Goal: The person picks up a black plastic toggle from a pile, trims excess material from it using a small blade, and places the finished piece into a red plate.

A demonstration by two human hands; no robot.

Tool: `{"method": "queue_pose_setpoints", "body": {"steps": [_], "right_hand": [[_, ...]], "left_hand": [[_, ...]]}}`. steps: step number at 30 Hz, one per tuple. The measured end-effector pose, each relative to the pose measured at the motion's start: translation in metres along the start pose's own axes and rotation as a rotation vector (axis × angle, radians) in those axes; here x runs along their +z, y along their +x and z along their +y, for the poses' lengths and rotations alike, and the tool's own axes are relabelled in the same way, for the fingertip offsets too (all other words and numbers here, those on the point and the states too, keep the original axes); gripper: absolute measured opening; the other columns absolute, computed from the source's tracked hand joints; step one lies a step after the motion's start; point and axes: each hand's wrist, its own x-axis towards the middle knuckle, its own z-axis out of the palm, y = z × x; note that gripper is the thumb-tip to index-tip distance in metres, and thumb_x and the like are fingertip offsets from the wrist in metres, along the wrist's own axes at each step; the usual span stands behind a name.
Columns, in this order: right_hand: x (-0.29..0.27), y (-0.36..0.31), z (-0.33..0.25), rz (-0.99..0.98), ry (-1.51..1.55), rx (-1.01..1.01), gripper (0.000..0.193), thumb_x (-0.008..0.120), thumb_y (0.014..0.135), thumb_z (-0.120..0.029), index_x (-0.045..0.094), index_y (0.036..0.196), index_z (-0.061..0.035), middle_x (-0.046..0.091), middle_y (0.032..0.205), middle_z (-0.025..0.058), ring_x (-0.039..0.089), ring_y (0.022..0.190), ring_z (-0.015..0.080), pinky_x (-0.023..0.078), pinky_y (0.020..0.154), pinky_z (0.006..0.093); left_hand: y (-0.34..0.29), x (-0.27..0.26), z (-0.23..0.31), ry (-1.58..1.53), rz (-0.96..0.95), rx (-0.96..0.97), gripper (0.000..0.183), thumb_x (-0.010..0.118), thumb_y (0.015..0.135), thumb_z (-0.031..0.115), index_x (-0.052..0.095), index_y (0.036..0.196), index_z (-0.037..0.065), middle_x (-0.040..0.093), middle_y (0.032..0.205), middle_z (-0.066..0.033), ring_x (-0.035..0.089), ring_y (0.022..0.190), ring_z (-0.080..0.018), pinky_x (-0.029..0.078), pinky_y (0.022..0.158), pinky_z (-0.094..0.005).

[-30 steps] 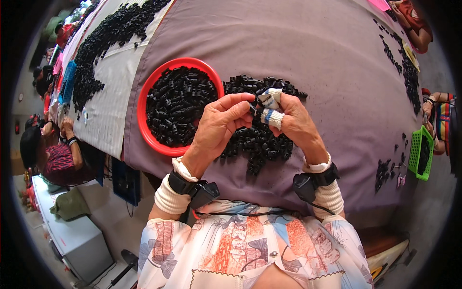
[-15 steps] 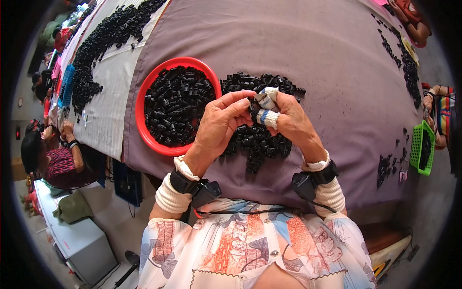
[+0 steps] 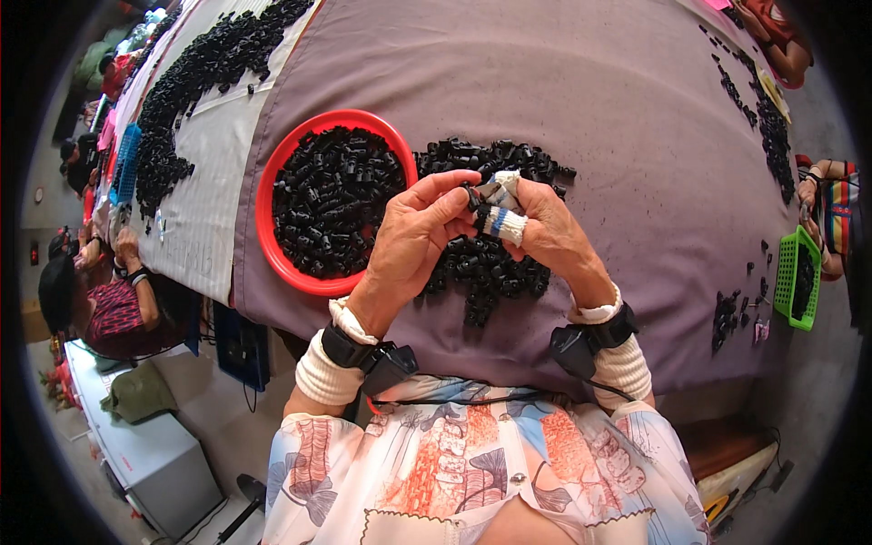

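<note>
Above a loose heap of small black plastic parts (image 3: 490,272), both my hands meet at the fingertips. My left hand (image 3: 413,232) pinches one black plastic part (image 3: 474,198) between thumb and forefinger. From the other side, my right hand (image 3: 554,227) is closed against the same part; white and blue fabric finger covers (image 3: 501,222) wrap its thumb and forefinger. Whether a small tool sits in the right fingers is hidden. To the left, a round red basin (image 3: 263,213) holds many more such black parts, and my left wrist is close to its rim.
The mauve cloth (image 3: 636,109) covers the table. More black parts lie in a long heap (image 3: 200,64) at far left and along the right edge. A green basket (image 3: 797,277) stands at right by another person's hands (image 3: 808,193). Another person (image 3: 118,300) sits at left.
My right fingers have turned slightly against the black part, and the finger covers have shifted. The left hand stays almost still.
</note>
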Motion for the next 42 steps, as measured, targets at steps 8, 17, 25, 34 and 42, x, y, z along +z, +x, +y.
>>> {"method": "queue_pose_setpoints", "body": {"steps": [8,17,25,34,42], "right_hand": [[0.001,0.001,-0.004,-0.011,-0.016,-0.019,0.018,0.060,0.081,-0.016,0.055,0.089,-0.0002,0.052,0.062,0.0013,0.046,0.045,0.0065,0.037,0.039,0.0214],[0.003,0.005,0.003,-0.017,-0.038,-0.008,0.022,0.064,0.077,-0.017,0.054,0.087,-0.0001,0.051,0.061,0.0017,0.048,0.045,0.0068,0.038,0.038,0.0220],[0.003,0.005,0.002,-0.042,-0.062,-0.015,0.026,0.067,0.075,-0.023,0.054,0.085,-0.0024,0.049,0.059,-0.0006,0.046,0.044,0.0062,0.036,0.038,0.0214],[0.001,0.007,-0.003,-0.073,-0.169,-0.096,0.029,0.068,0.074,-0.028,0.058,0.082,-0.0023,0.051,0.061,0.0017,0.046,0.049,0.0093,0.037,0.045,0.0253],[0.000,0.009,0.012,-0.073,-0.241,-0.184,0.031,0.067,0.073,-0.027,0.058,0.081,0.0014,0.053,0.060,0.0053,0.047,0.057,0.0122,0.040,0.054,0.0302]], "left_hand": [[-0.002,0.000,0.002,-0.032,-0.017,0.027,0.024,0.054,0.089,0.009,0.056,0.110,-0.001,0.061,0.088,-0.0055,0.058,0.077,-0.0115,0.049,0.070,-0.0263],[-0.002,-0.002,0.004,-0.031,-0.049,0.033,0.022,0.053,0.089,0.009,0.056,0.109,-0.001,0.061,0.092,-0.0059,0.058,0.080,-0.0110,0.049,0.074,-0.0265],[-0.001,-0.002,0.002,-0.063,-0.055,0.003,0.023,0.051,0.091,0.011,0.056,0.109,-0.001,0.061,0.092,-0.0056,0.057,0.080,-0.0099,0.049,0.075,-0.0264],[0.000,-0.005,0.008,-0.019,-0.080,-0.061,0.022,0.052,0.090,0.010,0.057,0.108,-0.002,0.062,0.091,-0.0057,0.059,0.081,-0.0099,0.049,0.075,-0.0252],[0.001,-0.004,0.004,0.008,-0.066,-0.070,0.020,0.053,0.089,0.009,0.058,0.105,-0.003,0.062,0.095,-0.0081,0.060,0.084,-0.0128,0.049,0.076,-0.0266]]}}
